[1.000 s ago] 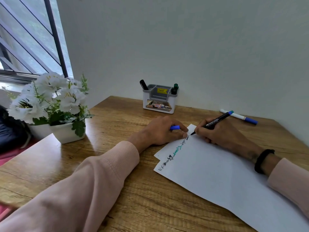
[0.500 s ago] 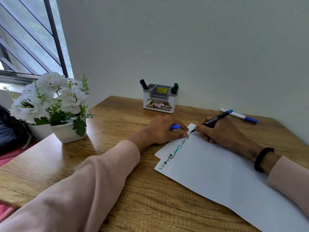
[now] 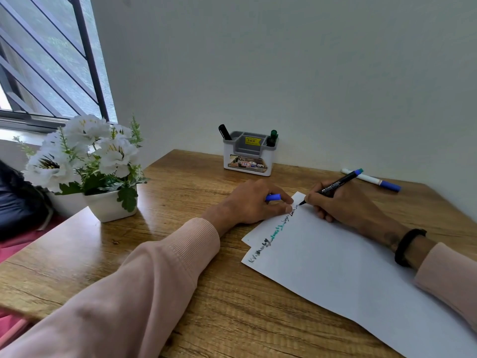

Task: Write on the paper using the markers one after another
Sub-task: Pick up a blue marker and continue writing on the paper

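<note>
Creeping further along the written line toward the paper's [image 3: 335, 267] far corner, the black marker [image 3: 327, 188] pinched in the right hand [image 3: 343, 202] adds letters, while the left hand [image 3: 254, 202], gripping a blue cap [image 3: 273, 197], pins the sheet, so this marker's turn seems nearly finished.

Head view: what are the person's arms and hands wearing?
Both arms wear pale pink long sleeves with ribbed cuffs, the left sleeve and the right sleeve. A black band circles the right wrist. The left hand and right hand are bare: no gloves or rings visible.
</note>
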{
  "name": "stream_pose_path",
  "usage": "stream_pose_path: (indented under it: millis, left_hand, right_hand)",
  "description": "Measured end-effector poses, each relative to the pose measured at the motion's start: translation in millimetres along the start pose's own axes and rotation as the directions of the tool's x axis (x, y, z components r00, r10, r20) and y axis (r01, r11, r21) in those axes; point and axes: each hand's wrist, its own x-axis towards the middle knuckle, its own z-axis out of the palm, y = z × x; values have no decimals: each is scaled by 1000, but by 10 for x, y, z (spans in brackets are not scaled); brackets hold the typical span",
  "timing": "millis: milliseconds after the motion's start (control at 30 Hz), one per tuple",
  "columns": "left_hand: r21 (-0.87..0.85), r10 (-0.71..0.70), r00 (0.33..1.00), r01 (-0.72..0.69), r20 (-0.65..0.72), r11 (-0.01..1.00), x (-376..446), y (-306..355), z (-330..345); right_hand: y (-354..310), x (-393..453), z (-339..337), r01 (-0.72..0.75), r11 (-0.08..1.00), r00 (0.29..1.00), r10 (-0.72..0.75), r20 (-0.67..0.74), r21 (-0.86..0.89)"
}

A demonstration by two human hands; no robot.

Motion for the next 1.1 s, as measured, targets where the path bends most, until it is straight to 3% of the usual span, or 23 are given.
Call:
stream_pose_path:
  millis: [400, 700, 867, 1100]
  left_hand:
    - [-1, -8, 1000, 8, 1, 1000, -6, 23, -14]
    - [-43, -25, 999, 26, 27, 999, -14, 40, -11]
    - [-59, -80, 992, 75, -92, 995, 3, 62, 7]
    - [-72, -80, 986, 70, -146, 995, -28, 70, 16]
  right_hand:
    - [49, 3, 6, 44, 999, 999, -44, -17, 31]
    - [19, -2, -8, 239, 937, 958, -184, -221, 254]
    - [-213, -133, 55, 335, 843, 942, -284, -181, 420]
    - [-155, -294, 257, 436, 857, 899, -406, -161, 273]
